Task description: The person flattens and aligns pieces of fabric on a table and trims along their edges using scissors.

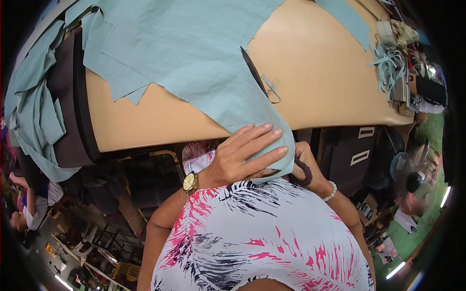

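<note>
Light blue-green cloth [184, 53] lies over the tan table and hangs past its front edge in a narrow tongue. My left hand [247, 153], with a watch on the wrist, holds this tongue near my body, its fingers stretched across the top and the thumb lower down. To its right, my right hand [310, 169] is closed round the dark handle of scissors [254, 70]. Their dark blade shows along the cloth's right edge, pointing away from me; the middle part is hidden under the cloth. A few thin threads lie beside the blade.
Beyond the cloth extends the tan tabletop [325, 72]. More cloth [36, 121] drapes over the dark left end. Blue-green strips [388, 70] hang by a stack at the right edge. Dark drawers are below. Another person [31, 203] is at the far left.
</note>
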Available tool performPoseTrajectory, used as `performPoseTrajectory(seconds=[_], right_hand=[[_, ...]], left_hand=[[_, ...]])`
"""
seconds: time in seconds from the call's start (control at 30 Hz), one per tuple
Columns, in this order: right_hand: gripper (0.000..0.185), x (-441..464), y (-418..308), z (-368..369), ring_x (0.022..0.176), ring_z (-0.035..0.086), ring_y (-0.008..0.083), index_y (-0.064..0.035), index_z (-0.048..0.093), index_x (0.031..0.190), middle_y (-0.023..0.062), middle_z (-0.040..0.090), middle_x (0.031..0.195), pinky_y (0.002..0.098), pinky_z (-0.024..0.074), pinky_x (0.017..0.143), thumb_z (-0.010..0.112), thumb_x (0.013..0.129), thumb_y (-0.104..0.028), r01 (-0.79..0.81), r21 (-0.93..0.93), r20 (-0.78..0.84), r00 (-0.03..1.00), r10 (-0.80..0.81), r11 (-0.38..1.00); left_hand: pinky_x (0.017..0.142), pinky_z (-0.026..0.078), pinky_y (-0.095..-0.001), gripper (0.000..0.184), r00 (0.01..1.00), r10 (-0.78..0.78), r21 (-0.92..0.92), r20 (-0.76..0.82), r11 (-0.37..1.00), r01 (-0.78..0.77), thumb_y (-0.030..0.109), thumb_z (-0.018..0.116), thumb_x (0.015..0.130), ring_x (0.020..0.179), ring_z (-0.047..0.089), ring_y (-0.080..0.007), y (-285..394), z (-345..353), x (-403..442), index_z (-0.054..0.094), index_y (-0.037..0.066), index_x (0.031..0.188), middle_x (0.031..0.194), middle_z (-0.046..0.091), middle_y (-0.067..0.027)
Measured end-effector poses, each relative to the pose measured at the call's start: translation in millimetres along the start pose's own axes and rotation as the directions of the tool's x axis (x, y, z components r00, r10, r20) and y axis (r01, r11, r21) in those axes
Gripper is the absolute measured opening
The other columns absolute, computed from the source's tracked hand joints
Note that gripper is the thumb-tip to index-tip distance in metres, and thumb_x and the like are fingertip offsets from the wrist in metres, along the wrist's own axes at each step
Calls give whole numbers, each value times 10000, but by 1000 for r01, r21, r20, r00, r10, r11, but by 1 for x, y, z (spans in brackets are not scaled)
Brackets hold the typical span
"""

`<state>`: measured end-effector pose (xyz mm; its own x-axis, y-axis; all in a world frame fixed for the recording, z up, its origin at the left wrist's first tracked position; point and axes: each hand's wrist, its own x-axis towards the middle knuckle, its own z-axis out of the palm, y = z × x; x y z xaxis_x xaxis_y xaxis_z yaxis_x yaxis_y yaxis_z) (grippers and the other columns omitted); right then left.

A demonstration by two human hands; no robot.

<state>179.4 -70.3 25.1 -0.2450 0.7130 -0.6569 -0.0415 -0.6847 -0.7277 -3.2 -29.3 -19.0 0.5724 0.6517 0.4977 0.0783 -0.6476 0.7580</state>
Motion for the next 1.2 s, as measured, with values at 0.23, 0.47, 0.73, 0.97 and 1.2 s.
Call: performPoseTrajectory(seconds=[0.23, 0.47, 0.73, 0.97, 1.2], right_hand=[[121, 0, 8, 4, 471, 473, 30, 10, 579, 703, 0, 526, 560, 167, 326, 404, 578, 782, -81, 51, 42, -24, 998, -50, 998], [123, -1, 6, 6, 474, 466, 26, 16, 578, 701, -2, 521, 568, 162, 320, 404, 558, 791, -65, 39, 27, -37, 999, -38, 999], [130, -1, 12, 6, 474, 458, 25, 21, 580, 717, 2, 520, 559, 165, 321, 408, 528, 808, -55, 70, 43, -33, 997, -69, 997], [156, -1, 16, 6, 468, 463, 29, 25, 578, 714, 4, 522, 558, 160, 332, 412, 540, 825, -78, 94, 27, -24, 995, -93, 995], [164, -6, 5, -1, 413, 449, 45, -10, 565, 669, 8, 503, 486, 190, 331, 395, 610, 779, -123, -54, 69, -27, 998, 56, 996]], left_hand=[[848, 454, -433, 355, 1000, 0, 11, -9, 1000, 0, 311, 573, 797, 1055, 541, -327, 0, 0, 1, 609, 76, 1060, 1128, 560, -179], [856, 448, -439, 351, 1000, -24, 5, 1, 1000, 24, 312, 564, 804, 1064, 535, -329, 2, -2, 0, 607, 80, 1064, 1134, 558, -178], [867, 440, -456, 366, 1000, 6, 12, 12, 1000, -6, 336, 519, 840, 1071, 528, -354, 0, 0, -1, 603, 62, 1067, 1134, 551, -203], [851, 451, -449, 358, 1000, 10, 17, 12, 1000, -11, 331, 528, 837, 1063, 534, -351, 0, 0, 0, 608, 60, 1058, 1126, 555, -206], [923, 372, -468, 463, 989, -9, 268, 150, 963, -31, 403, 507, 833, 1089, 509, -367, -9, -49, 24, 585, 34, 1101, 1152, 542, -199]])
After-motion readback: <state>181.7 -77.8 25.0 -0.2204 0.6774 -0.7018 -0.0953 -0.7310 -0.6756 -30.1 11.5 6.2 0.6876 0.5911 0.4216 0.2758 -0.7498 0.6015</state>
